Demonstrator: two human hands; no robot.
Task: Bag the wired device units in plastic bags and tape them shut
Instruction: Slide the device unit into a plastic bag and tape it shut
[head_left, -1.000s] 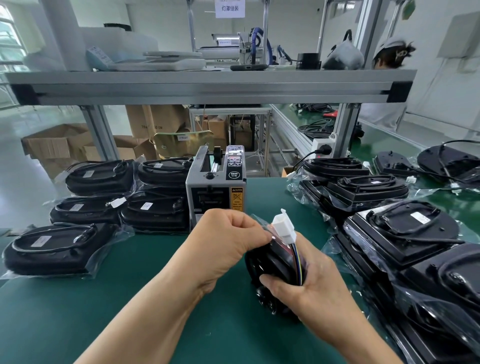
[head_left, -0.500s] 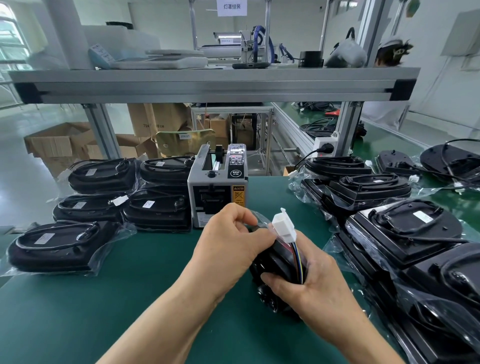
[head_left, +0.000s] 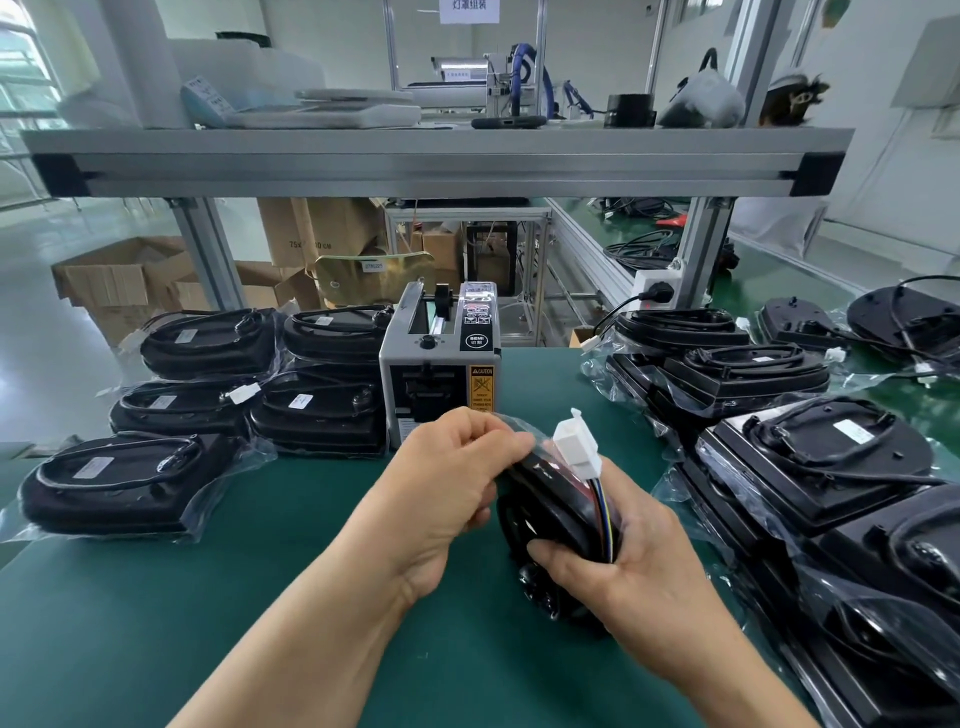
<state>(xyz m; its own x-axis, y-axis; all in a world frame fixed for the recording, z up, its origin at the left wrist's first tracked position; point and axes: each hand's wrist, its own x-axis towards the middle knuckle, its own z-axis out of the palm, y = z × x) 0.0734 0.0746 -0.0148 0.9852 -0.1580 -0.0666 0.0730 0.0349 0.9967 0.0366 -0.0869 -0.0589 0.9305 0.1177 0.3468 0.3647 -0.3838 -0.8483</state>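
Low in the centre of the frame, the right hand (head_left: 639, 587) grips a black unit (head_left: 550, 519) on edge just above the green tabletop (head_left: 208, 597), thumb curled across its lower face. The unit's white connector (head_left: 574, 441) sticks up on coloured wires. The left hand (head_left: 447, 499), fingers curled, seems to pinch the clear bag (head_left: 524, 423) at the unit's top edge. The dispenser (head_left: 436, 374) stands just behind. Bagged units (head_left: 130, 483) lie at left, more units (head_left: 831, 457) stacked at right.
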